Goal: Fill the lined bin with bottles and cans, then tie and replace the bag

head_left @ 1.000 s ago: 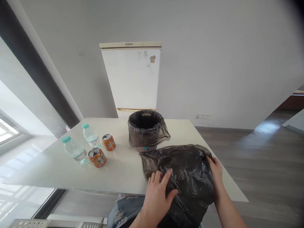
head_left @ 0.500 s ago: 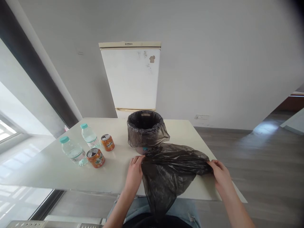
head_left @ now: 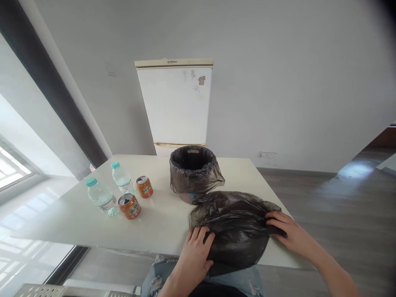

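A dark, crumpled plastic bag lies on the near edge of the white table and hangs a little over it. My left hand rests on the bag's lower left part, fingers curled onto the plastic. My right hand presses on the bag's right end, fingers bent over a fold. Behind the bag stands a small bin lined with another dark bag.
Two water bottles and two orange cans stand at the table's left. A white fridge stands against the wall behind. Wooden floor lies to the right, a window to the left.
Half a second ago both hands held the bag stretched wide between them. Now the bag is gathered into a lump and both hands have come closer, resting on it.
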A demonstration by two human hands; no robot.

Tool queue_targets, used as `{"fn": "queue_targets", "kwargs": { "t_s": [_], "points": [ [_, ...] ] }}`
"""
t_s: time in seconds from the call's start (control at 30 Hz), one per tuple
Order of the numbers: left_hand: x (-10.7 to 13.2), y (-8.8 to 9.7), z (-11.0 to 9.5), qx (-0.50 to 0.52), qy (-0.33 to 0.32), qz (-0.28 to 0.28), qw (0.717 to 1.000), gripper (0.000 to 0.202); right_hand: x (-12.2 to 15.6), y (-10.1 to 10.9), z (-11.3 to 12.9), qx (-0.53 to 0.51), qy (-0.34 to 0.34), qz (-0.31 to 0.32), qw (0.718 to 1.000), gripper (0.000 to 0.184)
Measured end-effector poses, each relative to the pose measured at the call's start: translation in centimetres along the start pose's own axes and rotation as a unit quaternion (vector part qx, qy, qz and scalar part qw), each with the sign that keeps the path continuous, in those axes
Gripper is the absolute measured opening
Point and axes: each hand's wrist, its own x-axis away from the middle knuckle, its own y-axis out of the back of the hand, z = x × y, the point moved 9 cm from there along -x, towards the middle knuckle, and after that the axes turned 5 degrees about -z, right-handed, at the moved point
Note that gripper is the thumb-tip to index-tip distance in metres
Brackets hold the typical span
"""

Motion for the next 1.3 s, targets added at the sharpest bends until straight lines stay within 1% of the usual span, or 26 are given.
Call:
{"fn": "queue_targets", "kwargs": {
  "t_s": [0.1, 0.23, 0.3, 0.4, 0.47, 0.5, 0.57, 0.63, 0.67, 0.7, 0.73, 0.77, 0.8, 0.87, 0.9, 0.93, 0.97, 1.0, 1.03, 1.1, 1.13, 1.17, 1.2, 1.23, 1.27, 1.3],
  "points": [
    [0.0, 1.0, 0.5, -0.003, -0.028, 0.033, 0.999, 0.05, 0.9, 0.9, -2.0, -0.027, -0.031, -0.006, 0.999, 0.023],
    [-0.5, 2.4, 1.6, -0.02, -0.04, 0.06, 0.997, 0.031, 2.0, 1.1, -2.0, -0.038, -0.049, 0.022, 0.998, 0.02],
    [-1.0, 3.1, 3.1, -0.048, -0.029, 0.051, 0.997, 0.032, 2.4, 0.9, -2.0, -0.023, -0.059, 0.023, 0.998, 0.023],
    [-1.8, 4.5, 5.6, -0.09, -0.003, 0.017, 0.996, 0.046, 3.0, 0.6, -2.5, 0.001, -0.081, 0.005, 0.997, 0.034],
    [-2.1, 5.7, 6.3, -0.097, 0.011, -0.018, 0.995, 0.052, 3.5, 0.6, -2.6, 0.011, -0.085, 0.002, 0.996, 0.039],
    [-2.1, 6.3, 6.1, -0.093, 0.013, -0.041, 0.995, 0.054, 3.7, 0.7, -2.5, 0.018, -0.083, -0.001, 0.996, 0.041],
    [-2.1, 7.5, 4.7, -0.066, 0.014, -0.103, 0.992, 0.054, 4.0, 1.4, -2.0, 0.031, -0.076, -0.019, 0.996, 0.046],
    [-2.1, 8.3, 2.0, -0.019, 0.002, -0.165, 0.986, 0.042, 3.9, 2.4, -1.3, 0.037, -0.069, -0.046, 0.996, 0.054],
    [-2.3, 8.4, 0.4, 0.005, -0.012, -0.179, 0.984, 0.034, 3.6, 2.8, -0.9, 0.034, -0.062, -0.058, 0.996, 0.059],
    [-2.6, 8.0, -1.3, 0.022, -0.031, -0.179, 0.983, 0.03, 3.1, 3.0, -0.4, 0.029, -0.052, -0.066, 0.996, 0.063],
    [-3.1, 7.4, -3.1, 0.027, -0.059, -0.163, 0.984, 0.034, 2.4, 2.9, 0.1, 0.027, -0.039, -0.064, 0.997, 0.068],
    [-3.8, 6.5, -4.9, 0.02, -0.092, -0.138, 0.986, 0.05, 1.6, 2.6, 0.6, 0.026, -0.024, -0.057, 0.998, 0.074],
    [-4.5, 5.5, -6.6, 0.0, -0.132, -0.112, 0.985, 0.07, 0.8, 1.9, 1.1, 0.031, -0.01, -0.039, 0.999, 0.082],
    [-6.0, 3.5, -9.1, -0.061, -0.201, -0.071, 0.975, 0.109, -0.9, 0.2, 2.1, 0.043, 0.016, 0.005, 0.999, 0.109],
    [-6.8, 2.6, -9.8, -0.093, -0.226, -0.061, 0.968, 0.121, -1.7, -0.8, 2.5, 0.047, 0.024, 0.03, 0.998, 0.122],
    [-7.7, 1.7, -10.2, -0.12, -0.243, -0.053, 0.961, 0.13, -2.3, -1.7, 2.8, 0.05, 0.022, 0.055, 0.997, 0.131],
    [-8.6, 0.9, -10.3, -0.139, -0.252, -0.047, 0.957, 0.137, -2.9, -2.4, 3.0, 0.049, 0.018, 0.078, 0.996, 0.135],
    [-9.5, 0.1, -10.1, -0.151, -0.255, -0.038, 0.954, 0.141, -3.3, -2.8, 3.3, 0.046, 0.014, 0.098, 0.994, 0.132],
    [-10.3, -0.6, -9.7, -0.156, -0.253, -0.026, 0.954, 0.144, -3.6, -3.0, 3.6, 0.04, 0.014, 0.112, 0.993, 0.122],
    [-11.7, -1.8, -8.3, -0.155, -0.229, 0.003, 0.961, 0.143, -3.9, -2.6, 4.2, 0.029, 0.026, 0.123, 0.992, 0.09],
    [-12.2, -2.2, -7.4, -0.152, -0.21, 0.017, 0.966, 0.135, -3.8, -2.2, 4.4, 0.027, 0.032, 0.121, 0.992, 0.076],
    [-12.4, -2.4, -6.5, -0.15, -0.193, 0.03, 0.969, 0.122, -3.7, -1.8, 4.3, 0.028, 0.033, 0.117, 0.992, 0.07],
    [-12.5, -2.4, -5.8, -0.151, -0.18, 0.04, 0.971, 0.104, -3.5, -1.4, 4.0, 0.03, 0.029, 0.11, 0.993, 0.073],
    [-12.3, -2.2, -5.4, -0.154, -0.17, 0.045, 0.972, 0.088, -3.3, -1.0, 3.5, 0.033, 0.022, 0.099, 0.994, 0.083],
    [-12.1, -1.7, -5.2, -0.158, -0.163, 0.043, 0.973, 0.078, -3.0, -0.8, 2.9, 0.037, 0.014, 0.087, 0.995, 0.097],
    [-11.8, -1.0, -5.3, -0.16, -0.158, 0.032, 0.974, 0.075, -2.7, -0.7, 2.2, 0.041, 0.008, 0.077, 0.996, 0.11]
  ]
}}
